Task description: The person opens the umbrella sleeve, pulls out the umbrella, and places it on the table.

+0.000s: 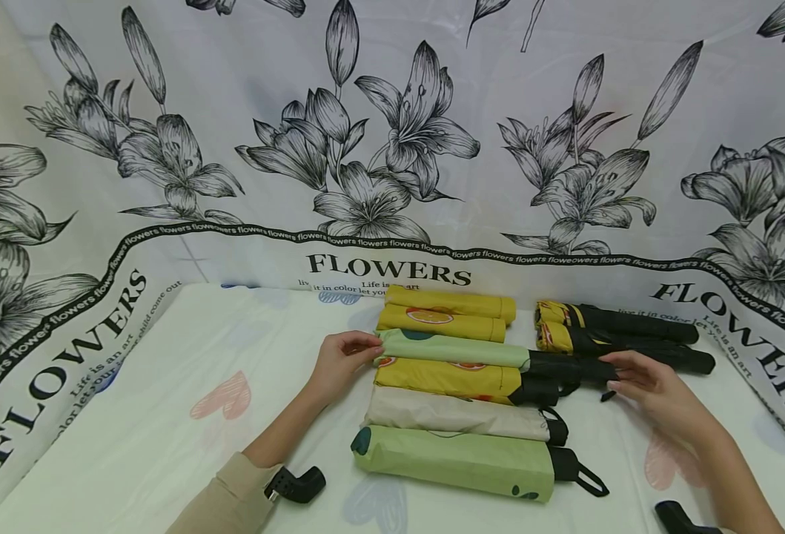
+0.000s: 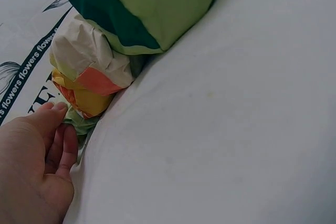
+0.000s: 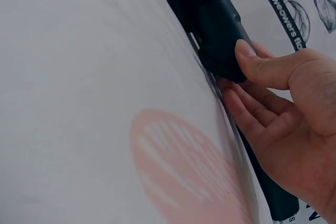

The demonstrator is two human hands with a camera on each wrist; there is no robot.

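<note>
A light green folded umbrella [image 1: 459,351] lies crosswise between my two hands. Its left end is pinched by my left hand [image 1: 342,365], thumb against fingertips; the left wrist view shows the crumpled green tip [image 2: 81,125] there. At the other end, the fingers and thumb of my right hand [image 1: 659,393] hold the black handle [image 3: 218,35]. Directly in front of it lies a yellow folded umbrella [image 1: 448,380] with orange-slice prints and a black handle. Nearer still are a beige umbrella [image 1: 455,414] and a larger green umbrella [image 1: 459,461] with a wrist strap.
Behind the row lie two yellow rolled pieces, the nearer yellow roll [image 1: 432,321] printed with an orange slice. Two black-and-yellow folded umbrellas [image 1: 639,348] lie at the back right. A white heart-patterned cloth [image 1: 165,445] covers the surface; a flower-printed curtain [image 1: 285,208] stands behind.
</note>
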